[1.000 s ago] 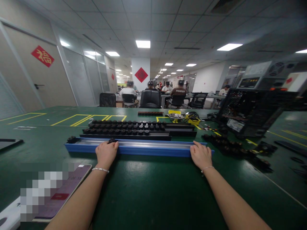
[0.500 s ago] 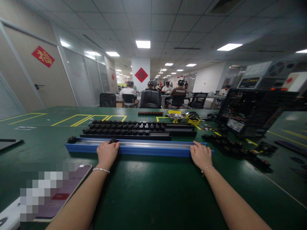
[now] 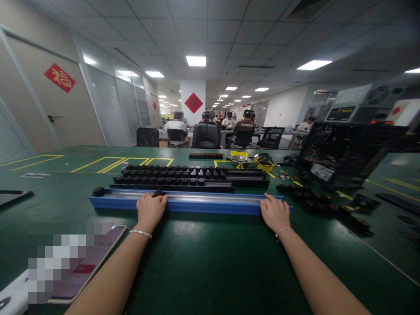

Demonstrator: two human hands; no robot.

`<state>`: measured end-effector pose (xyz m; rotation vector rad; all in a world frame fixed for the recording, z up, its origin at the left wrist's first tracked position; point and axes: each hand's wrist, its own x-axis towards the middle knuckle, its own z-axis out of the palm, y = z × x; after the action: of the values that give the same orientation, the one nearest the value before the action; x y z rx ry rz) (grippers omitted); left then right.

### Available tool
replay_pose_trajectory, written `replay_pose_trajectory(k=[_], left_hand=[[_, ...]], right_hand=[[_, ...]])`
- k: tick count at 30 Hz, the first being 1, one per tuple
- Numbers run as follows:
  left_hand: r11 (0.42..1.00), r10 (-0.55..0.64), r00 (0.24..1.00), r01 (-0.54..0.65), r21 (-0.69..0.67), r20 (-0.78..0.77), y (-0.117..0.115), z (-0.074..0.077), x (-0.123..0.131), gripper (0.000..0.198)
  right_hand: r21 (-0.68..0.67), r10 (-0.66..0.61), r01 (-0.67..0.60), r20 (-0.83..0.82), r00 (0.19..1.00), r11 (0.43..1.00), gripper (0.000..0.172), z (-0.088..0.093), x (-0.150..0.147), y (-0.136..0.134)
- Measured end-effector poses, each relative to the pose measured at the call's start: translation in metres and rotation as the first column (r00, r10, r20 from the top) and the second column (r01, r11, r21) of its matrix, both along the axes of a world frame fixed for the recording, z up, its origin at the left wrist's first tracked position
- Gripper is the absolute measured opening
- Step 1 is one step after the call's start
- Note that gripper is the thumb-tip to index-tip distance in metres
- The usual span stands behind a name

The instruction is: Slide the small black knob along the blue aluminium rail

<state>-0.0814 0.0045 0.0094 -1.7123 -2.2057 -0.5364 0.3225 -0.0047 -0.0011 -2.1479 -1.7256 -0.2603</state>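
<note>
A long blue rail [image 3: 210,208] with a shiny metal channel lies crosswise on the green table. My left hand [image 3: 151,211] is closed around a small black part [image 3: 159,193] that sits in the channel left of the middle; its exact kind is unclear and the fingers partly cover it. Near the rail's right end, my right hand [image 3: 274,212] grips the rail, thumb on the near side and fingers over the top. Another black part [image 3: 99,191] stands in the rail at its left end.
Behind the blue rail are black rails [image 3: 219,189] carrying several black knob-like parts. A metal bowl [image 3: 240,160] and an open computer case [image 3: 331,148] stand to the right, with loose dark parts [image 3: 315,201] nearer. A phone [image 3: 85,267] lies front left. People sit at far desks.
My left hand has slid a little to the right along the blue rail, and the small black part has moved with it. My right hand stays where it was.
</note>
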Motion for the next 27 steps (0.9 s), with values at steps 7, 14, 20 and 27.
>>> replay_pose_trajectory(k=[7,14,20,27], left_hand=[[1.000,-0.009,1.000,0.009,-0.015,-0.006,0.0008,0.0001,-0.0001,0.046],[0.999,-0.027,0.999,0.025,-0.035,-0.032,-0.0001,0.0004,-0.0004,0.044],[0.998,-0.043,0.999,0.042,-0.038,-0.032,-0.0011,0.0018,0.0029,0.046],[0.997,-0.064,0.997,0.062,-0.042,-0.036,0.0006,-0.0004,0.0036,0.044]], right_hand=[[-0.011,0.002,-0.002,-0.005,1.000,1.000,0.046,0.0009,-0.0005,-0.0006],[-0.016,0.010,-0.010,-0.010,1.000,1.000,0.047,0.0008,0.0006,-0.0004],[-0.006,0.006,-0.006,0.010,1.000,1.000,0.046,-0.0003,0.0009,0.0005],[-0.023,0.007,-0.007,-0.009,1.000,1.000,0.048,0.0009,0.0010,0.0008]])
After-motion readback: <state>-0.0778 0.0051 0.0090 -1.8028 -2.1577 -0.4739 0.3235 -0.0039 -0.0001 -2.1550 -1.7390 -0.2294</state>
